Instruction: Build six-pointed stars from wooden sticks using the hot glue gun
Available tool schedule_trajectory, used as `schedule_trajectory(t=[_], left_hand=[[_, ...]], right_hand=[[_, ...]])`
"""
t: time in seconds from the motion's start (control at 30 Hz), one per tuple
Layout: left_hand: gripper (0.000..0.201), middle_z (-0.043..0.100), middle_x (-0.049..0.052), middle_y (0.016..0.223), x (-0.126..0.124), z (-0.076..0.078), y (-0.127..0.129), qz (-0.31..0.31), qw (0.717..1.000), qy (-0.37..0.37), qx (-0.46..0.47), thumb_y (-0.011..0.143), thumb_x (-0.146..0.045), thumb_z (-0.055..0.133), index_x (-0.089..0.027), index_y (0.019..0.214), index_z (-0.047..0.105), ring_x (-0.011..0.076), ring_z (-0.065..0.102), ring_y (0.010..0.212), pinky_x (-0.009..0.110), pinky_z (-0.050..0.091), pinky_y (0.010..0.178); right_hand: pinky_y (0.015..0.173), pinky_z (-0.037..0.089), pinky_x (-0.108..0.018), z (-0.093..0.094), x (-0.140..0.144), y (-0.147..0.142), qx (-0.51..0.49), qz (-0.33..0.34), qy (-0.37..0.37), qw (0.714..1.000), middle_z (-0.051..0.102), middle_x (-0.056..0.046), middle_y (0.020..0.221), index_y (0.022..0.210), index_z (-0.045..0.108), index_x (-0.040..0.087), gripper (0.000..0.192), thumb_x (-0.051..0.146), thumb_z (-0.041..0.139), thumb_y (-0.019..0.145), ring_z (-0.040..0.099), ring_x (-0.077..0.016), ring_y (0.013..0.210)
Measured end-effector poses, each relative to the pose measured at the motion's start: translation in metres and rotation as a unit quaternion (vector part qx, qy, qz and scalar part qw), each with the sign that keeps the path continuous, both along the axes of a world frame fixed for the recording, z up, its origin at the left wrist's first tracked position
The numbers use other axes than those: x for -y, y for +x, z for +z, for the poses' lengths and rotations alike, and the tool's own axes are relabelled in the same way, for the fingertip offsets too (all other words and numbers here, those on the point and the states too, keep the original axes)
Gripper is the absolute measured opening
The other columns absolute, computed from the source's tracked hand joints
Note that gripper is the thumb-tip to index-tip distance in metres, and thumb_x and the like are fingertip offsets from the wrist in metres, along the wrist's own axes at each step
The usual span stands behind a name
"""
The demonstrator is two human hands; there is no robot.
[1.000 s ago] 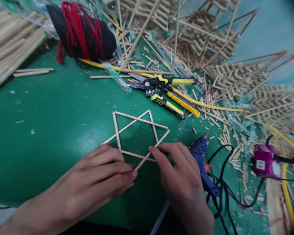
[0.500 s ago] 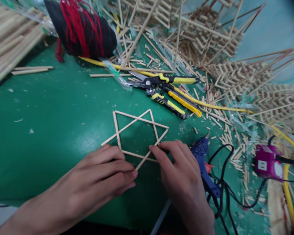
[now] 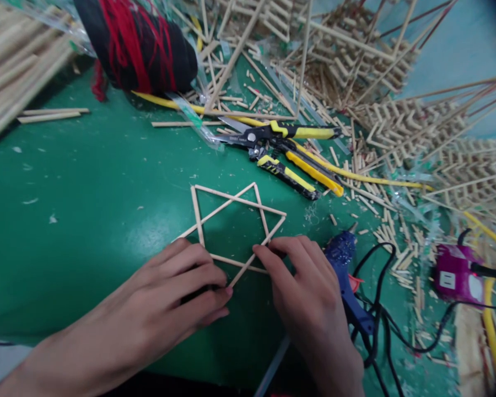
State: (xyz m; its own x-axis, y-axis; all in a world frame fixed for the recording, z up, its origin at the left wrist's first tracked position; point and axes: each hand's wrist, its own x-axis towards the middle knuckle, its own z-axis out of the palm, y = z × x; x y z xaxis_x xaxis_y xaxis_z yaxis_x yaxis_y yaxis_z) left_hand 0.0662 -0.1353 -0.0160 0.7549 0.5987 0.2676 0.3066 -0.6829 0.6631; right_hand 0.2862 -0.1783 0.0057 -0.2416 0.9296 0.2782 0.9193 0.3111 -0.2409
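Both hands lie low and palm-down on the green table (image 3: pixel 78 182), forearms coming in from the near edge. The left hand (image 3: pixel 165 298) reaches in from the lower left with its fingers stretched flat and close together; the fingertips press on the lower left part of a star frame (image 3: pixel 231 226) made of thin wooden sticks. The right hand (image 3: pixel 310 292) comes in from below, wrist bent slightly inward, with thumb and forefinger closed narrowly on the frame's lower right corner, where two sticks cross. Neither hand lifts the frame; it lies flat on the table between and just ahead of the hands, near the table's middle.

The frame shows six sticks, laid as two overlapping triangles.

Just right of the right hand lies one blue glue gun (image 3: pixel 347 275), its black cord (image 3: pixel 380 320) looping toward the near edge. Further right sits one magenta power box (image 3: pixel 452 273). Beyond the frame lie two pairs of yellow-and-black cutters (image 3: pixel 289 151), side by side and touching. At the far left rests one black spool wound with red thread (image 3: pixel 136 44). A bundle of long sticks (image 3: pixel 16 71) lies at the far left edge, and stacked stick lattices (image 3: pixel 397 110) fill the far right; short offcuts too many to count are scattered around the cutters.
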Motion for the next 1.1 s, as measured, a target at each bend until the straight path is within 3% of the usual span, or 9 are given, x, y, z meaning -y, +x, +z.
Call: schedule_trajectory(t=[0.17,0.33,0.5,0.67,0.87,1.1], left_hand=[[0.014,0.07,-0.003,0.103,-0.002,0.003,0.001,-0.03,0.999,-0.003,-0.01,0.105,-0.018,0.055,-0.022,0.108,0.068,0.0153,0.052,0.099,0.028,0.041,0.093],[0.015,0.072,-0.003,0.111,-0.003,0.0,0.002,-0.035,0.999,0.027,-0.02,0.103,-0.016,0.058,-0.02,0.115,0.067,0.0161,0.054,0.107,0.032,0.038,0.098],[0.013,0.075,-0.004,0.106,-0.004,0.001,0.006,-0.025,0.999,0.041,-0.005,0.106,-0.02,0.055,-0.019,0.109,0.068,0.0151,0.056,0.103,0.032,0.038,0.091],[0.016,0.075,-0.005,0.115,-0.005,0.003,0.007,-0.016,0.998,0.057,-0.018,0.104,-0.019,0.058,-0.021,0.115,0.069,0.0159,0.055,0.11,0.034,0.038,0.092],[0.018,0.075,-0.005,0.119,-0.004,0.002,0.008,-0.012,0.997,0.075,-0.019,0.105,-0.022,0.057,-0.021,0.118,0.07,0.0161,0.054,0.116,0.033,0.038,0.095],[0.017,0.076,-0.004,0.115,-0.004,0.001,0.008,-0.017,0.996,0.082,-0.017,0.105,-0.02,0.056,-0.02,0.115,0.07,0.0167,0.055,0.115,0.034,0.037,0.094]], right_hand=[[0.071,0.046,-0.031,0.001,0.0,0.001,0.002,0.001,-0.006,1.0,0.07,-0.007,0.088,0.096,0.073,0.014,0.029,0.004,0.047,0.101,0.061,-0.0177,0.081],[0.07,0.045,-0.031,0.002,-0.001,0.001,0.006,0.001,-0.004,1.0,0.07,-0.007,0.088,0.095,0.074,0.015,0.029,0.005,0.046,0.101,0.06,-0.018,0.081],[0.072,0.047,-0.032,0.001,0.001,0.002,0.002,-0.006,0.012,1.0,0.071,-0.007,0.087,0.096,0.074,0.014,0.026,0.007,0.05,0.101,0.062,-0.0185,0.081],[0.082,0.053,-0.031,0.004,0.009,0.006,-0.058,-0.087,0.056,0.993,0.072,-0.009,0.096,0.109,0.071,0.013,0.021,0.004,0.057,0.097,0.067,-0.0181,0.089],[0.083,0.055,-0.029,0.004,0.015,0.003,-0.058,-0.168,0.054,0.983,0.072,-0.011,0.095,0.107,0.068,0.009,0.018,0.007,0.053,0.098,0.068,-0.0177,0.09],[0.078,0.057,-0.03,-0.005,0.024,-0.011,-0.112,-0.17,0.001,0.979,0.071,-0.009,0.094,0.109,0.065,0.014,0.018,0.008,0.05,0.1,0.068,-0.0172,0.087]])
